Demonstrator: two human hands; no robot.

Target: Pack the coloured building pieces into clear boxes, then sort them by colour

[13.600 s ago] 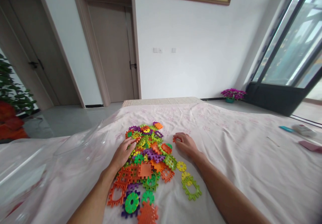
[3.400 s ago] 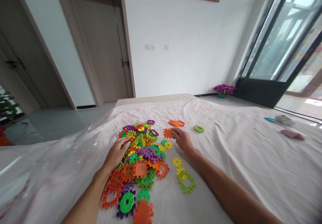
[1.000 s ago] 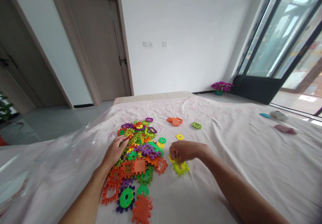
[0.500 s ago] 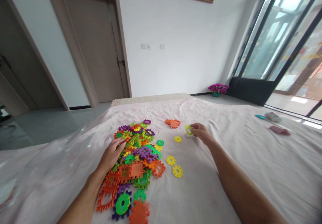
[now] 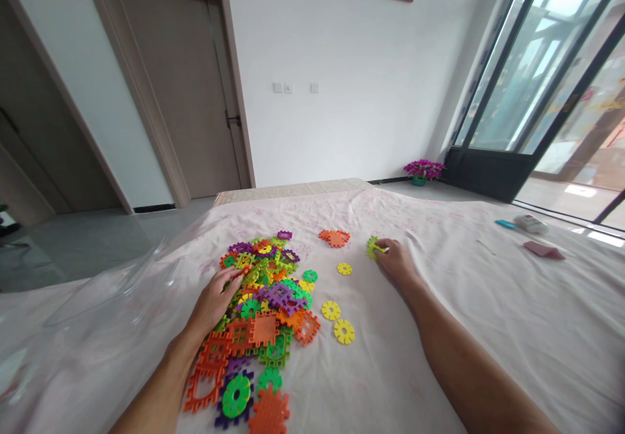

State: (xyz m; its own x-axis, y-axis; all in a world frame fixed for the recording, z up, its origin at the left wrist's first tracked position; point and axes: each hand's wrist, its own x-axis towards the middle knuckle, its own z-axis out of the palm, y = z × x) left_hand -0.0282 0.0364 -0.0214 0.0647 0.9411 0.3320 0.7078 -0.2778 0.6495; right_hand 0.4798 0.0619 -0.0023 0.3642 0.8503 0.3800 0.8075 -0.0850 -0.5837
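Observation:
My right hand (image 5: 396, 259) is closed in a pinch on a yellow-green notched building piece (image 5: 372, 247), low over the sheet. Its fingers cover part of the piece. My left hand (image 5: 221, 292) lies at the left side of a mixed pile of plastic interlocking pieces (image 5: 263, 328). The left fingers are bent around a small orange piece (image 5: 247, 269), mostly hidden by them. Squares and notched discs in orange, purple, green and yellow make up the pile. Between the hands, a small group of orange pieces (image 5: 335, 238) sits farther back.
Loose yellow discs (image 5: 344, 332) lie right of the pile. Clear plastic packaging (image 5: 112, 287) spreads at the left. On the wrinkled pale sheet (image 5: 488, 317), a pink item (image 5: 543, 250), a white packet (image 5: 531, 224) and a blue item (image 5: 506, 224) lie far right.
My right hand has shifted slightly right, and the yellow-green piece at its fingertips now shows at a different angle. My left hand has hardly moved.

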